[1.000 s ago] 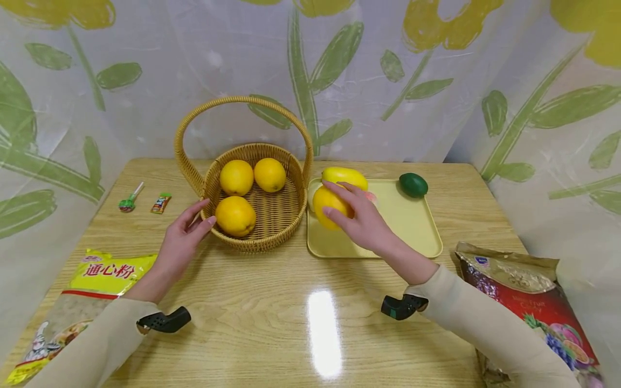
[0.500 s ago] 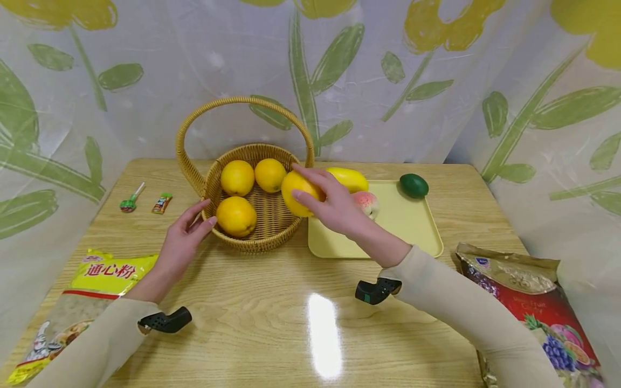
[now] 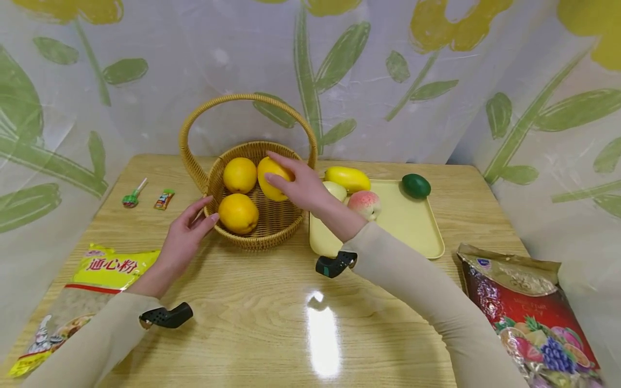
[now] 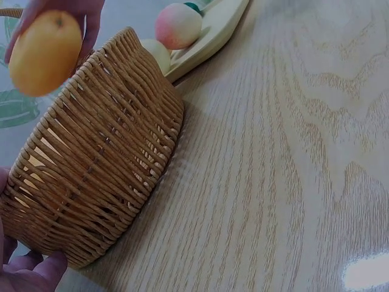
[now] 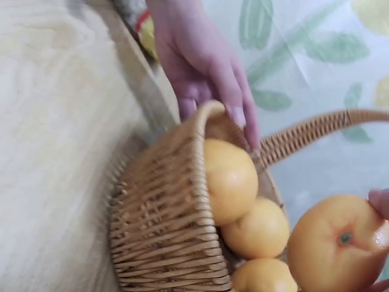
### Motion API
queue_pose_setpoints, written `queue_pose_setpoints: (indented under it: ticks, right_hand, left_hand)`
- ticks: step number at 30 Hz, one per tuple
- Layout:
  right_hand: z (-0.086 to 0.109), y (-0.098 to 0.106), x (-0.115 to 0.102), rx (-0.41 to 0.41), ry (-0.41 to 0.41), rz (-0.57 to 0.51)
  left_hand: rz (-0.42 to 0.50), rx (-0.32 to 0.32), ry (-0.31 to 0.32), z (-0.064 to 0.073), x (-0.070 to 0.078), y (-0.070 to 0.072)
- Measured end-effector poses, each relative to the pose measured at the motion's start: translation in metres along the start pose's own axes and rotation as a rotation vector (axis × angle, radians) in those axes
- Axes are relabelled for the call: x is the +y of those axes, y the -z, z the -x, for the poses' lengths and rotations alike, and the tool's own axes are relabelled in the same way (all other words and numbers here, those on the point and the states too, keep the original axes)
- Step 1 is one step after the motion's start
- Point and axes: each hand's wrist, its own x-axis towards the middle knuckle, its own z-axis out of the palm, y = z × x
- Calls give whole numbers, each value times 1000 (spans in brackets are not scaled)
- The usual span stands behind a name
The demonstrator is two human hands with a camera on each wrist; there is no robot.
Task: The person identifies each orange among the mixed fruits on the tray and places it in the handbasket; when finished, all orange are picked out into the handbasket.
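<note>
A round wicker basket (image 3: 259, 240) with a tall arched handle stands at the back left of the table. My left hand (image 3: 186, 231) pinches its left rim; the right wrist view shows fingers lapping over that rim. Oranges lie inside: one at the back left (image 3: 240, 175), one at the front left (image 3: 239, 214), and a third orange (image 5: 264, 277) visible low in the right wrist view, hidden in the head view. My right hand (image 3: 303, 186) grips another orange (image 3: 274, 180) from its right side, holding it over the basket; the left wrist view has it above the rim.
Right of the basket, a pale yellow tray (image 3: 407, 231) bears a peach (image 3: 365, 205), a yellow mango (image 3: 347, 179), a pale green fruit (image 3: 335, 190) and a dark green fruit (image 3: 416, 186). A lollipop (image 3: 130, 200), wrapped candy (image 3: 164, 199), pasta bag (image 3: 114, 269) and fruit candy bag (image 3: 526, 302) lie around.
My right hand has carried the orange leftward from over the tray to over the basket, uncovering the peach and the pale green fruit. My left hand stays at the basket rim.
</note>
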Motion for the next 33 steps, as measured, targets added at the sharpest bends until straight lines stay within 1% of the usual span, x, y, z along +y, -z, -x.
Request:
queue_pose_setpoints:
  ticks: [2, 4, 7, 12, 16, 18, 24, 27, 33]
  right_hand:
    - [-8, -2, 1, -25, -35, -25]
    - [-15, -2, 3, -67, -68, -47]
    - [-22, -2, 5, -165, -126, -58]
    - [-26, -3, 8, -333, -189, 5]
    - [-27, -5, 13, -409, -211, 33]
    - [-27, -7, 15, -418, -209, 39]
    - [-30, -13, 20, -385, -173, 50]
    - [-32, -16, 22, -373, -168, 55]
    - [-34, -22, 25, -370, -187, 65]
  left_hand:
    - [-5, 2, 2, 0, -1, 1]
    - [-8, 4, 2, -1, -1, 0]
    - [-13, 4, 1, 0, -1, 0]
    - [-23, 2, 6, 2, 0, -1]
    - [-28, 3, 8, 4, 2, -1]
    - [-29, 5, 9, 4, 3, -1]
    - [-30, 10, 13, 5, 4, -1]
    - [-24, 6, 11, 4, 3, -1]
    - [-1, 3, 7, 3, 2, -2]
